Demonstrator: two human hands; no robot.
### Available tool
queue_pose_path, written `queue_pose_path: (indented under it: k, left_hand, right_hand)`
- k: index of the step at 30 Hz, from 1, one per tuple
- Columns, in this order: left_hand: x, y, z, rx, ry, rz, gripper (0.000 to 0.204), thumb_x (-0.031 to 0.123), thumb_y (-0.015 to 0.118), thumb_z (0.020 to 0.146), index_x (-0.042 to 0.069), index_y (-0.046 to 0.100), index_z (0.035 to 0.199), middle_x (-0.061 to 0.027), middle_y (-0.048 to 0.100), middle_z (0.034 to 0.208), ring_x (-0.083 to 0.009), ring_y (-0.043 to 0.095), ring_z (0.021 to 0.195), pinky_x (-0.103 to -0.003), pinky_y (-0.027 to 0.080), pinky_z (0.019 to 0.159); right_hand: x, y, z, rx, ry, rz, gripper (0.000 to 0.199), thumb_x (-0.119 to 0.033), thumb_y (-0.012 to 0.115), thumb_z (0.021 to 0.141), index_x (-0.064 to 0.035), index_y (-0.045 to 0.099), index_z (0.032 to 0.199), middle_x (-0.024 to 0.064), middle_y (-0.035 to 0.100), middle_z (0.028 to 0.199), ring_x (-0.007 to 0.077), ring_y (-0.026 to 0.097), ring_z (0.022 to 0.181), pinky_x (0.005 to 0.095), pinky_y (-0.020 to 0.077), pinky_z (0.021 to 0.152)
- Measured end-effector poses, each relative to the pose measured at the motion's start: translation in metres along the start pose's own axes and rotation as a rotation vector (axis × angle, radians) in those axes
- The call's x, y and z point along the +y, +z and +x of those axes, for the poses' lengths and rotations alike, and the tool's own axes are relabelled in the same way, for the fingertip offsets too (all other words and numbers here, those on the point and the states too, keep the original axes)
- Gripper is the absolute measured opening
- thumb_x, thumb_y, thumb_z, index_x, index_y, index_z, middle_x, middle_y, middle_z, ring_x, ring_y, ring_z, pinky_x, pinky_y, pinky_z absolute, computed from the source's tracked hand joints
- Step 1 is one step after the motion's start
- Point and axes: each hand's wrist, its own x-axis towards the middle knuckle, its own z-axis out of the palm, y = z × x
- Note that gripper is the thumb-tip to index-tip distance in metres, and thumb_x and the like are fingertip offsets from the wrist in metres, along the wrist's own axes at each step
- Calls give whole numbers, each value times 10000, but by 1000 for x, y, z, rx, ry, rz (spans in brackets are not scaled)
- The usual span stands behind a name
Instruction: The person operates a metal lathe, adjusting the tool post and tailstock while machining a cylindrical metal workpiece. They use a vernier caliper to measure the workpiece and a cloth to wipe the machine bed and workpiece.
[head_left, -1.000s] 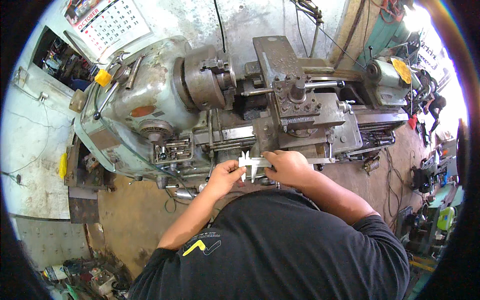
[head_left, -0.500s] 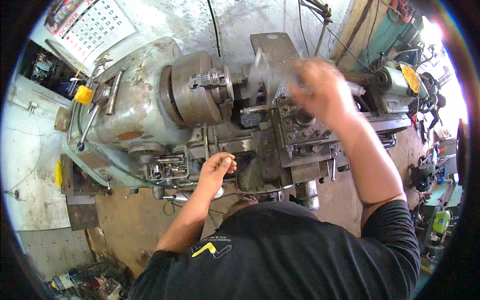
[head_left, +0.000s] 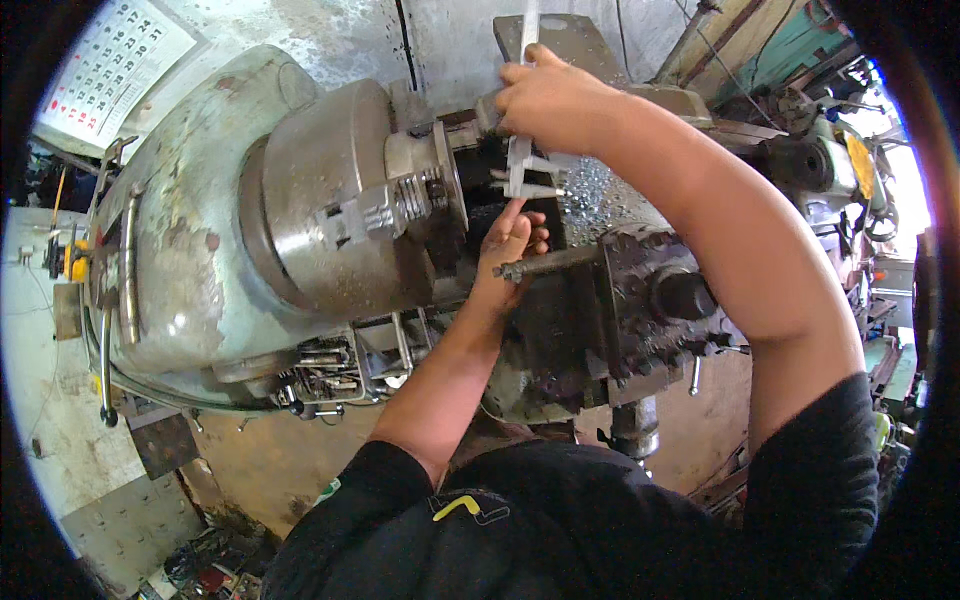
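Observation:
My right hand [head_left: 553, 98] grips a steel vernier caliper [head_left: 522, 160] from above, its jaws pointing down beside the lathe chuck [head_left: 385, 205]. Just right of the chuck jaws, a small workpiece sits in shadow, and the caliper jaws are at it. My left hand [head_left: 508, 250] reaches up from below, fingers touching the caliper's lower jaw tips. Below the left hand a long bolt sticks out of the dark tool post [head_left: 655, 300].
The grey-green headstock [head_left: 190, 260] fills the left, with levers [head_left: 125, 270] on its face. Metal chips [head_left: 600, 195] lie on the carriage. A calendar [head_left: 105, 65] hangs on the wall. Tools and clutter sit at the right edge and on the floor.
My head has leaned in close over the lathe. My right hand carried the caliper from near my body up to the chuck. My left hand rose to the caliper jaws.

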Motion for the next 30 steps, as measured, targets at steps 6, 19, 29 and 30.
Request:
queue_pose_path:
  k: [6,19,29,30]
  left_hand:
    - [-12,6,27,-40,89,-115,507,327,725,909,129,553,1343,-64,674,1001,-127,632,785,-241,522,647]
    - [11,28,51,-8,411,-73,217,238,651,980,75,617,1119,-67,690,969,-137,636,836,-277,519,768]
    - [9,31,43,27,393,-61,205,227,644,984,81,614,1126,-73,691,985,-137,642,856,-282,516,763]
    - [10,30,44,17,394,-60,205,227,643,985,82,614,1126,-73,691,987,-137,641,855,-283,515,763]
  right_hand:
    - [-11,8,7,194,-71,27,139,-154,664,828,-219,773,885,-85,682,1018,171,541,1191,537,329,1117]
    - [-1,-14,1,492,-100,114,136,-186,659,773,-166,766,855,-2,651,980,219,577,1065,437,446,945]
    - [-5,-9,6,593,-77,245,103,-131,644,758,-81,727,795,57,651,970,252,656,933,385,539,811]
    - [-5,-9,6,609,-89,251,109,-132,641,762,-78,728,801,60,651,971,254,655,938,386,541,818]
